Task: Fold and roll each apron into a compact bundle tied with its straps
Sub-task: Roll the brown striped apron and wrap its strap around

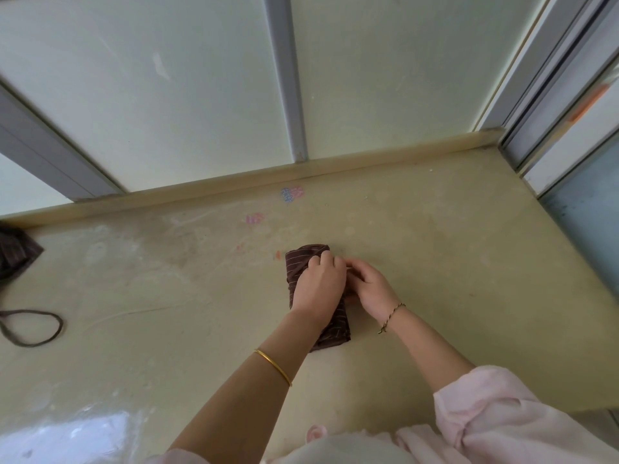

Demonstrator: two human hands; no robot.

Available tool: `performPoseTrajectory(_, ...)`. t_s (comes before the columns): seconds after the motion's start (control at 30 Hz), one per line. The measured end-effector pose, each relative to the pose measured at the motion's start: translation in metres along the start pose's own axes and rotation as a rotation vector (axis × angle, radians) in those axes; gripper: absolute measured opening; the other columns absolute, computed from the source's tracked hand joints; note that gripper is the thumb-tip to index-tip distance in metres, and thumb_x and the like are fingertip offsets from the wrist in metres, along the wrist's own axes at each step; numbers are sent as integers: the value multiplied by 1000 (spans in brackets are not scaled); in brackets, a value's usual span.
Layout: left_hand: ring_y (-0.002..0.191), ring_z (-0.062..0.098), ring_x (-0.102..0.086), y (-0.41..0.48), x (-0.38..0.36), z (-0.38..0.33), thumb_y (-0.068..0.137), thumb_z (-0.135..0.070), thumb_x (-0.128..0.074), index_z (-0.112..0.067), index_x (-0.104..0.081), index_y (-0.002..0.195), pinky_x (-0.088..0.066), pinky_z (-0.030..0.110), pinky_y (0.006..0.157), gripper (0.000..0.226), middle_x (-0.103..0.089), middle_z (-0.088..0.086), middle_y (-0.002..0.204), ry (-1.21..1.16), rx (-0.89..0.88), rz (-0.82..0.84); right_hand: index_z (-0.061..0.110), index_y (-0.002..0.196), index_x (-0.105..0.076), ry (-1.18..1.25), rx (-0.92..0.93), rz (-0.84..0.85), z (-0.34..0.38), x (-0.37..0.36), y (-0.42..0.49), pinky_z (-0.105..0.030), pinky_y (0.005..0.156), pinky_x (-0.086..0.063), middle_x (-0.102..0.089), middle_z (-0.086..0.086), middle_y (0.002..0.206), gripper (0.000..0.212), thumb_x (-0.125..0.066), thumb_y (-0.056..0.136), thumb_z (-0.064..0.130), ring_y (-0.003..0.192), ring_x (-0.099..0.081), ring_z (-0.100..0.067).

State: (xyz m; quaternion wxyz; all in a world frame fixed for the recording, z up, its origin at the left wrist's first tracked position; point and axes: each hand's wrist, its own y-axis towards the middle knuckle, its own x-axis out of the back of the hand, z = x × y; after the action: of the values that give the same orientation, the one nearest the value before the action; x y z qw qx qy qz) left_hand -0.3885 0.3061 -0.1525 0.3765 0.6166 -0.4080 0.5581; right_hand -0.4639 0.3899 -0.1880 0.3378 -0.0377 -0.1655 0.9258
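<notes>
The rolled apron (303, 259), dark brown with thin light stripes, lay near the middle of the beige countertop (452, 262), well apart from all its edges. Its length ran from the far edge toward the near edge, a little tilted.

The left hand (320, 279) lay on top of the roll with its fingers curled down over the far part and grasped the cloth. The right hand (371, 286) was against the right side of the roll. Its fingers were curled and met the fingers of the left hand, and they pinched the cloth there. Whether a strap was also between these fingers I could not tell, because the hands hid it.

A thin gold bangle (273, 366) was on the left forearm and a braided bracelet (392, 316) on the right wrist. The right arm had a pale pink sleeve (485, 406), pushed up.

A second apron (16, 252) of the same striped cloth lay loose at the left edge of the countertop, close to the far left corner, partly out of view. Nearer along the same edge, a dark strap (30, 326) made an open loop on the surface.

Small pink and blue marks (293, 194) were on the countertop near the far edge.
</notes>
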Motion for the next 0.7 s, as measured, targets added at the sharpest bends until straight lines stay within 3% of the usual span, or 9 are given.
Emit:
performPoseTrajectory(0.07, 50, 23, -54, 0, -4, 3, 35, 3, -86, -6, -58, 66, -37, 23, 31, 42, -52, 9, 63, 4, -31, -20, 13, 104, -61, -6, -5, 28, 1, 1, 0, -15, 57, -49, -63, -3, 85, 26, -40, 98, -1, 64, -60, 0)
performPoseTrajectory(0.23, 62, 24, -54, -8, -7, 8, 50, 4, -78, -5, -57, 73, -41, 25, 36, 32, -54, 10, 74, -36, -81, -110, 20, 78, -61, -51, 17, 136, 9, 3, 2, -14, 56, -47, -57, 0, 68, 38, -40, 94, -8, 53, -53, 3)
performPoseTrajectory(0.37, 70, 29, -53, -11, -18, 15, 59, 3, -77, -5, -55, 81, -49, 34, 41, 32, -53, 12, 82, -151, -83, -169, 17, 82, -63, -43, -14, 205, 9, 9, 7, -18, 57, -50, -61, 8, 62, 32, -45, 94, -7, 56, -57, -2)
performPoseTrajectory(0.53, 85, 31, -51, -14, -18, 22, 80, -1, -62, -4, -54, 86, -50, 45, 66, 11, -54, 12, 93, -325, 0, -110, 9, 86, -64, -10, -29, 167, 12, 13, 8, -21, 57, -54, -62, -6, 69, 21, -55, 88, -10, 55, -62, -6)
performPoseTrajectory(0.6, 87, 30, -52, -13, -17, 24, 83, -2, -60, -3, -57, 87, -49, 43, 72, 5, -55, 11, 95, -380, 15, -114, 11, 85, -64, -146, 16, 135, 14, 13, 8, -21, 60, -54, -64, -7, 74, 18, -57, 89, -5, 58, -62, -8)
performPoseTrajectory(0.7, 87, 25, -53, -12, -13, 25, 87, -5, -60, -3, -60, 85, -48, 37, 75, 3, -55, 7, 93, -483, 67, -122, 13, 95, -58, -653, 158, 168, 19, 13, 8, -27, 70, -48, -60, -1, 87, 8, -50, 94, 11, 75, -58, -14)
